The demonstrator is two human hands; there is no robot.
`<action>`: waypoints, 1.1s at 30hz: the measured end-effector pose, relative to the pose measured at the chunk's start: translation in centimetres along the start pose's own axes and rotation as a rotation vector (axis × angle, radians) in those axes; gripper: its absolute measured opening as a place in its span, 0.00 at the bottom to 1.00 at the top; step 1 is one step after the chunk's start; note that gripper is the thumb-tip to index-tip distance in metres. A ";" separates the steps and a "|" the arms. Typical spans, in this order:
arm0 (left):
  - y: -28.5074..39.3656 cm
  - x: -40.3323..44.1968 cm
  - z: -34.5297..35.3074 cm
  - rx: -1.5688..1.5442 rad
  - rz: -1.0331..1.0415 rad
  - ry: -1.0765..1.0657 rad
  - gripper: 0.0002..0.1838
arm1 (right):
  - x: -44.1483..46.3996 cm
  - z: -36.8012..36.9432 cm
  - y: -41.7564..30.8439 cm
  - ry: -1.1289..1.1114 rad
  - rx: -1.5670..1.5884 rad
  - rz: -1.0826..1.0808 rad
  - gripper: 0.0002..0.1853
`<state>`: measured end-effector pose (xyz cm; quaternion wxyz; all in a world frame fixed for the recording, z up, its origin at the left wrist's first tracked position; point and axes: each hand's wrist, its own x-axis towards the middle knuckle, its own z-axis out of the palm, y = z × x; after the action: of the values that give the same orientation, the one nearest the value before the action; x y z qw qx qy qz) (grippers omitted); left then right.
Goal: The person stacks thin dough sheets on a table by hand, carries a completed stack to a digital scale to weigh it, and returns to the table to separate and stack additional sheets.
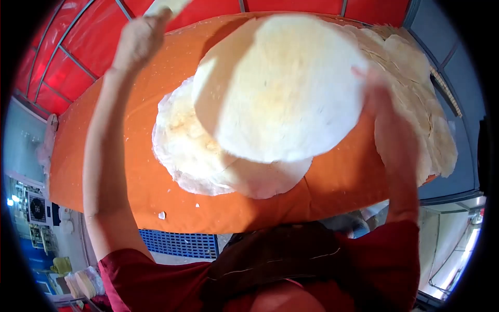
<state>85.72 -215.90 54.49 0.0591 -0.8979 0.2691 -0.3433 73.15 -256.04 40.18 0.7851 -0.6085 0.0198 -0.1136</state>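
A large, thin, round flatbread (296,88) is raised above the orange cloth, over another flatbread (182,140) that lies beneath it. At its right edge is my right hand (375,91), smeared by motion, with the thumb over the rim and the other fingers hidden. Up at the far left, my left hand (141,41) is closed around a pale, flat object (169,6), cut off by the top of the view, so its kind cannot be made out.
An orange cloth (140,182) with crumbs covers the table. Many overlapping flatbreads (416,93) are piled at the right. Red sheeting (208,8) on a metal frame stands behind. A blue plastic crate (179,243) sits below the near edge.
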 end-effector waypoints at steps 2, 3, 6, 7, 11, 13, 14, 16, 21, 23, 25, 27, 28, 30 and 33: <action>1.5 -3.1 2.9 -0.092 0.205 0.010 0.12 | -2.5 -5.1 7.7 0.004 -0.385 0.085 0.19; 2.4 -5.3 5.1 -0.033 0.283 0.024 0.12 | -4.7 -6.9 10.2 0.200 -0.942 -0.087 0.21; 6.5 -13.5 12.1 -0.078 0.351 -0.195 0.14 | -11.3 -14.1 12.5 0.423 -1.854 -0.506 0.20; 8.0 -16.4 13.8 -0.078 0.356 -0.327 0.15 | -12.4 -15.7 12.6 0.505 -1.750 -0.275 0.21; 11.1 -23.3 15.2 -0.284 0.156 -0.610 0.29 | -15.6 -23.1 12.5 0.688 -1.403 0.426 0.21; 10.9 -23.6 14.4 -0.451 0.022 -0.585 0.30 | -15.4 -29.2 15.5 0.603 -1.646 0.315 0.16; 10.9 -23.3 13.0 -0.575 -0.066 -0.572 0.31 | -15.5 -31.2 16.7 0.516 -1.853 0.162 0.13; 11.3 -23.5 11.6 -0.761 -0.208 -0.518 0.31 | -14.0 -29.8 14.6 0.266 -2.017 0.188 0.18; 12.7 -25.5 7.0 -0.840 -0.306 -0.344 0.24 | -13.4 -26.0 14.7 0.250 -1.960 0.338 0.14; 12.5 -26.7 5.7 -0.883 -0.358 -0.353 0.23 | -12.4 -28.0 14.8 0.289 -1.996 0.450 0.12; 12.1 -27.1 5.2 -0.985 -0.399 -0.398 0.22 | -12.1 -27.5 11.9 0.190 -1.935 0.328 0.09; 12.5 -26.5 5.2 -1.157 -0.442 -0.441 0.22 | -10.1 -20.6 6.4 0.012 -2.003 0.490 0.11; 13.6 -25.5 5.5 -1.378 -0.480 -0.458 0.22 | -10.4 -20.6 6.7 0.033 -2.269 0.130 0.10; 17.6 -23.0 6.1 -1.802 -0.584 -0.500 0.23 | -10.9 -21.8 9.7 0.037 -2.656 -0.709 0.09; 25.1 -18.9 6.1 -2.010 -0.689 -0.856 0.28 | -12.7 -6.2 4.5 -0.194 -1.424 -0.228 0.06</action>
<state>66.82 -227.79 31.55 -0.6957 -0.6083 0.1193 0.3629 60.46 -258.30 32.94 0.1801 -0.9776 -0.0446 -0.0998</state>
